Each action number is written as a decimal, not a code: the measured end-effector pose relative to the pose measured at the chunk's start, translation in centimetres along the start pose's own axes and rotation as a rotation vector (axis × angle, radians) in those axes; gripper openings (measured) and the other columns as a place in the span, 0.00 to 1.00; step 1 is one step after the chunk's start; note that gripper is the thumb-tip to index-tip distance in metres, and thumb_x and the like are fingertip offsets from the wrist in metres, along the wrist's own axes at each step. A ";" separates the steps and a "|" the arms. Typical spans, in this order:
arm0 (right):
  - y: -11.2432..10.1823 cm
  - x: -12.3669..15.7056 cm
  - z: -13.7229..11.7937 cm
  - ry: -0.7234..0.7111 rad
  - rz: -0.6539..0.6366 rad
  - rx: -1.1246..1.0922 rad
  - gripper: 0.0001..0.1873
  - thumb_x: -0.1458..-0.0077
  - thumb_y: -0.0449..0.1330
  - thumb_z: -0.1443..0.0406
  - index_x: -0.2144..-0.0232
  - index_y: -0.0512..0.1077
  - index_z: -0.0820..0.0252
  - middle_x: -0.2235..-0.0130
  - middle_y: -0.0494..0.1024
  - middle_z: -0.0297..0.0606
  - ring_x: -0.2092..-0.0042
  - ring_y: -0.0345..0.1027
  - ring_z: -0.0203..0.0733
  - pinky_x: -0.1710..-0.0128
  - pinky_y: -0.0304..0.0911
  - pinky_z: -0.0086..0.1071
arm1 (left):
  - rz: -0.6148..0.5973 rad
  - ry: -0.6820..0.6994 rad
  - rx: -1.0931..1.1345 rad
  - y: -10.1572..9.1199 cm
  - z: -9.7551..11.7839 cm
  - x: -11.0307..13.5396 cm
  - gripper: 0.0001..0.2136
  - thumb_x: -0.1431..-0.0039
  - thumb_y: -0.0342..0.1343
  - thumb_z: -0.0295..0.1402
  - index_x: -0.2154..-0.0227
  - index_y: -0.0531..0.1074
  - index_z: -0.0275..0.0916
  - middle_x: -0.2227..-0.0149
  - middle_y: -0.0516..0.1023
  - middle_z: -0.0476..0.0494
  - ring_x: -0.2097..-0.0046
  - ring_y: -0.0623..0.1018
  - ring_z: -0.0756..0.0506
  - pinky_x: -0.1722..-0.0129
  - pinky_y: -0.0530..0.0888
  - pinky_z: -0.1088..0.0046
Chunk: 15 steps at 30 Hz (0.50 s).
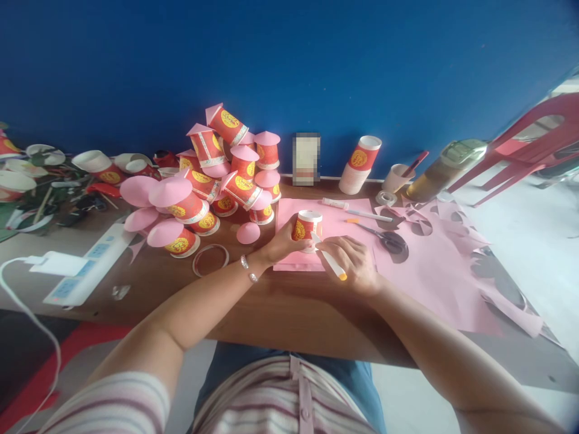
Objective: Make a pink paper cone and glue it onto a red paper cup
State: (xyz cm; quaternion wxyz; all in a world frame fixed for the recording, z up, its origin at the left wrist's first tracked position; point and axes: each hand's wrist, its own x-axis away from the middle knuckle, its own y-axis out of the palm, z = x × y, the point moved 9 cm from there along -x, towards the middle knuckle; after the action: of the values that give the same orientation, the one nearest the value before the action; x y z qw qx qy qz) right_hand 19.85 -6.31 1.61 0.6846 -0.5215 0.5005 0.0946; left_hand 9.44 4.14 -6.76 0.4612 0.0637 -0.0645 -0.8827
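Head view: a person's left hand [284, 243] grips a red paper cup [301, 228] upright over pink paper [333, 219] on the counter [271, 307], while the right hand [355, 260] holds a white, orange-ended marker [333, 263], tip at the cup's side.

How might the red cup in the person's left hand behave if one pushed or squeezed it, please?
The red cup looks like paper, so it is probably light and apt to dent if squeezed. Its round sides suggest it might roll once tipped over.
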 end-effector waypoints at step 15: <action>-0.6 -0.4 0.6 0.029 0.021 0.073 0.16 0.41 0.55 0.77 0.52 0.69 0.60 0.64 0.81 0.41 0.67 0.75 0.41 0.67 0.69 0.34 | -0.042 0.088 0.112 -0.7 -0.6 -0.5 0.24 0.47 0.70 0.38 0.51 0.69 0.38 0.58 0.77 0.43 0.58 0.77 0.45 0.57 0.73 0.68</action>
State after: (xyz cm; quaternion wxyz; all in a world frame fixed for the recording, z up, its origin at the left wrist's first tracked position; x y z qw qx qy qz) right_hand 20.42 -5.93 2.21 0.6947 -0.4923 0.5189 0.0756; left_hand 9.29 4.90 -7.47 0.4408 0.1297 -0.0922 -0.8834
